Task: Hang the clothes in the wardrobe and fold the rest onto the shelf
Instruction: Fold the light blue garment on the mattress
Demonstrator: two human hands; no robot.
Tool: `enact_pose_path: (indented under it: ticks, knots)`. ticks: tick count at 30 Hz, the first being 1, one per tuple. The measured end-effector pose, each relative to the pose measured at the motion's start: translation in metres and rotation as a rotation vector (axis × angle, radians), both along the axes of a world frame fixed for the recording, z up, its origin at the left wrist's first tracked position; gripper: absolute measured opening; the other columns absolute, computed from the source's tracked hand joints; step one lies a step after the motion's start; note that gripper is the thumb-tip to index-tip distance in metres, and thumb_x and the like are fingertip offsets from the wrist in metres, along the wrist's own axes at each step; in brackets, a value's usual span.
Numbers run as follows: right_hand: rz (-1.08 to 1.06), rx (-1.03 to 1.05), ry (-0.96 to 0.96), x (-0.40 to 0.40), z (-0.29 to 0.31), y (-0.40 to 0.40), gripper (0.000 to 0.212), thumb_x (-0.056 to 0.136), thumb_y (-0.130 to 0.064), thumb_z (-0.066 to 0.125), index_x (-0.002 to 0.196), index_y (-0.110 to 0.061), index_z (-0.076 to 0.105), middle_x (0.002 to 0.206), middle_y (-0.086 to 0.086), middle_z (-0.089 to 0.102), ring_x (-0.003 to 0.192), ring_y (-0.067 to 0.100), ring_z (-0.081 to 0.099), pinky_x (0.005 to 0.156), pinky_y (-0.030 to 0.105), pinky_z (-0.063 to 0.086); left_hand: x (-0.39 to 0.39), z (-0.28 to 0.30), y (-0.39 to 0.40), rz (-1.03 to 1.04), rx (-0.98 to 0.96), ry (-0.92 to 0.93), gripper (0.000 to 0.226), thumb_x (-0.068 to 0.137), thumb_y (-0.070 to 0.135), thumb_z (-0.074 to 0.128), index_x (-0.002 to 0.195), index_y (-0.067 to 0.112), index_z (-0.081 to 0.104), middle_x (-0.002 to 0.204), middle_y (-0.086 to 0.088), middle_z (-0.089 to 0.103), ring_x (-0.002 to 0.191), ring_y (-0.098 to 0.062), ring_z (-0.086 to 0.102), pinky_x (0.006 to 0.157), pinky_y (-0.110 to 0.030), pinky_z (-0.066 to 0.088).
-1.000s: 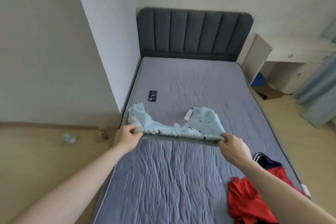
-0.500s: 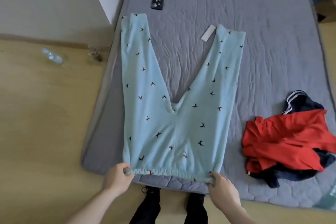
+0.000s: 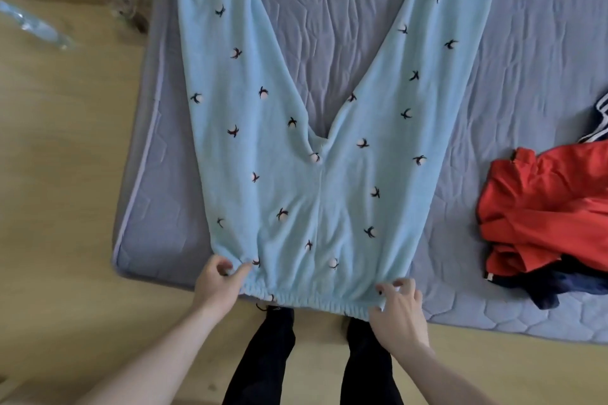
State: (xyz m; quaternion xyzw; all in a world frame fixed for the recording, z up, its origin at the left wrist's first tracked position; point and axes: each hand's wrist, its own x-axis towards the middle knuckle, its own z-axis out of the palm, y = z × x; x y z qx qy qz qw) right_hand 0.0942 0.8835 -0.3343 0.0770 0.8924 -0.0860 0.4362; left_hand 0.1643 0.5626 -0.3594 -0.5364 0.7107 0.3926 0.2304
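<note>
The pants (image 3: 316, 148) lie flat on the bed (image 3: 513, 52), waistband at its near edge. The left hand (image 3: 217, 279) and right hand (image 3: 399, 309) pinch the waistband corners. Soft, light fleece should fold easily from there; open mattress remains between pants and red pile (image 3: 546, 207).

Soft even daylight, faint shadows, slight motion blur, wide-angle bending at the edges

Both legs of the blue trousers (image 3: 316, 207) run past the top edge; the red garment (image 3: 543, 207) is cut off right; the plastic bottle (image 3: 33, 26) is blurred.
</note>
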Motion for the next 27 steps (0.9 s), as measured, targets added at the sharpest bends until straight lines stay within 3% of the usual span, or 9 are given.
enact_pose_path:
  ticks: [4,7,9,13,16,18,20,23,27]
  knots:
    - [-0.118,-0.095,0.008,-0.017,-0.015,-0.004,0.049,0.088,-0.015,0.053,0.136,-0.021,0.053,0.141,0.003,0.040,0.125,0.027,0.043,0.098,0.039,0.047,-0.022,-0.007,0.004,0.371,0.034,0.083,0.042,0.070,0.011,0.081,0.101,0.010,0.052,0.083,0.006,0.066,0.075,-0.016,0.062,0.066,-0.029,0.045]
    - [-0.221,-0.156,-0.157,-0.031,-0.020,-0.001,0.056,0.089,-0.014,0.049,0.144,-0.022,0.048,0.143,0.005,0.045,0.126,0.027,0.050,0.098,0.034,0.044,-0.027,-0.003,0.008,0.395,0.177,0.052,0.043,0.064,0.007,0.068,0.107,0.002,0.063,0.096,-0.006,0.074,0.086,-0.026,0.066,0.068,-0.030,0.049]
    - [-0.206,-0.184,-0.198,-0.037,-0.020,0.002,0.057,0.089,-0.014,0.048,0.145,-0.023,0.048,0.140,0.004,0.049,0.122,0.024,0.053,0.093,0.030,0.043,-0.031,0.009,0.014,0.361,0.211,0.067,0.048,0.063,0.007,0.064,0.111,0.011,0.063,0.101,-0.005,0.073,0.088,-0.024,0.067,0.064,-0.030,0.050]
    - [-0.257,-0.246,-0.213,-0.047,-0.014,0.014,0.054,0.088,-0.012,0.050,0.140,-0.025,0.054,0.129,0.000,0.056,0.111,0.023,0.059,0.092,0.037,0.054,-0.055,0.041,0.042,0.120,0.255,0.245,0.051,0.065,0.011,0.060,0.109,0.036,0.062,0.095,0.008,0.071,0.088,-0.016,0.068,0.063,-0.024,0.054]
    - [-0.345,-0.278,-0.206,-0.051,-0.011,0.030,0.052,0.091,-0.013,0.051,0.142,-0.023,0.053,0.133,0.000,0.059,0.116,0.021,0.061,0.096,0.039,0.054,-0.081,0.065,0.074,-0.170,0.177,0.401,0.062,0.065,0.021,0.058,0.119,0.050,0.054,0.114,0.019,0.064,0.104,0.000,0.062,0.082,-0.018,0.050]
    - [-0.417,-0.296,-0.196,-0.056,-0.009,0.039,0.050,0.090,-0.014,0.052,0.140,-0.024,0.055,0.124,-0.002,0.064,0.107,0.017,0.064,0.085,0.032,0.056,-0.097,0.078,0.098,-0.423,0.093,0.466,0.078,0.068,0.020,0.058,0.137,0.051,0.042,0.133,0.026,0.053,0.117,0.004,0.055,0.088,-0.015,0.046]
    - [-0.477,-0.318,-0.178,-0.061,-0.007,0.048,0.048,0.089,-0.013,0.054,0.135,-0.027,0.058,0.106,-0.009,0.064,0.088,0.006,0.063,0.066,0.020,0.050,-0.112,0.084,0.125,-0.607,0.062,0.481,0.093,0.072,0.013,0.059,0.152,0.045,0.027,0.153,0.028,0.036,0.123,0.000,0.052,0.090,-0.024,0.052]
    - [-0.561,-0.346,-0.132,-0.073,-0.007,0.062,0.046,0.088,-0.009,0.056,0.129,-0.029,0.060,0.112,-0.013,0.063,0.082,-0.001,0.062,0.054,0.009,0.044,-0.132,0.079,0.172,-0.817,0.050,0.455,0.102,0.074,0.005,0.057,0.156,0.046,0.012,0.163,0.029,0.012,0.114,-0.015,0.059,0.082,-0.034,0.058]
    - [-0.662,-0.343,-0.069,-0.085,-0.014,0.080,0.045,0.088,0.002,0.053,0.125,-0.022,0.065,0.127,-0.005,0.063,0.096,0.020,0.069,0.083,0.030,0.057,-0.144,0.059,0.236,-1.090,0.061,0.248,0.094,0.076,0.004,0.063,0.152,0.035,0.016,0.165,0.013,0.006,0.097,-0.035,0.065,0.068,-0.039,0.051]
